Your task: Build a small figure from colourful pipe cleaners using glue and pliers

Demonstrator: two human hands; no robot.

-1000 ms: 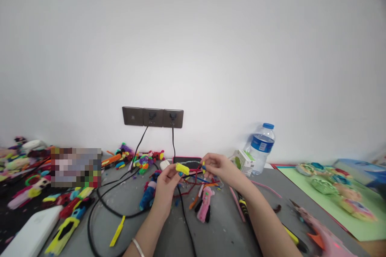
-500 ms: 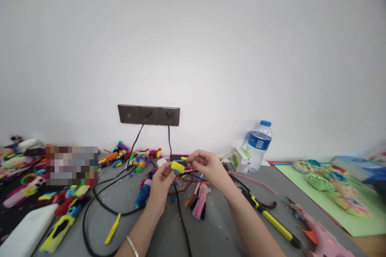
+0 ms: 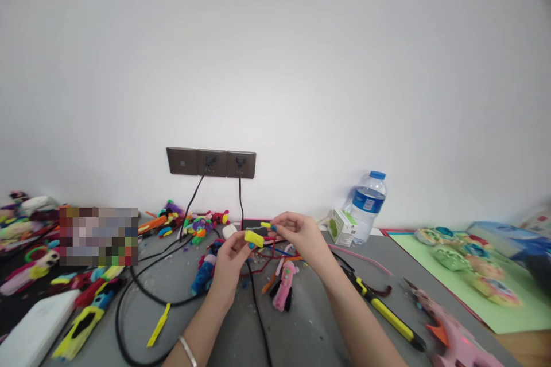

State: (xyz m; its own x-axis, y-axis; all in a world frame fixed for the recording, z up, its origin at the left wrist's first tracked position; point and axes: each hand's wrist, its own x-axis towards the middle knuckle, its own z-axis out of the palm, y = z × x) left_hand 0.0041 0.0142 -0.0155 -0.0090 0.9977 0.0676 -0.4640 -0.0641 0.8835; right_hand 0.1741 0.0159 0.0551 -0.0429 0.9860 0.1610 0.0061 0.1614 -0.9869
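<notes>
Between thumb and fingers, my left hand [image 3: 231,255] pinches a short yellow fuzzy piece [image 3: 253,238] above the desk. A smaller yellow and blue piece [image 3: 267,225] is in the fingertips of my right hand [image 3: 299,235], just right of the first piece. The two pieces are apart. Below the hands lies a pink fuzzy figure [image 3: 284,287] with black parts. A blue fuzzy figure [image 3: 203,275] rests left of my left wrist. Nearer the front left is a loose yellow strip [image 3: 158,325].
Black cables [image 3: 123,309] loop across the desk to wall sockets [image 3: 210,162]. Right are a yellow-black cutter [image 3: 390,318], a pink glue gun [image 3: 460,338], a small box [image 3: 342,227] and a water bottle [image 3: 369,206]. Colourful fuzzy figures [image 3: 88,321] crowd the left, beside a white case [image 3: 38,327].
My right hand has shifted slightly and its small yellow piece shows more clearly. My left hand keeps its pinch on the yellow piece. The whole view has moved a little.
</notes>
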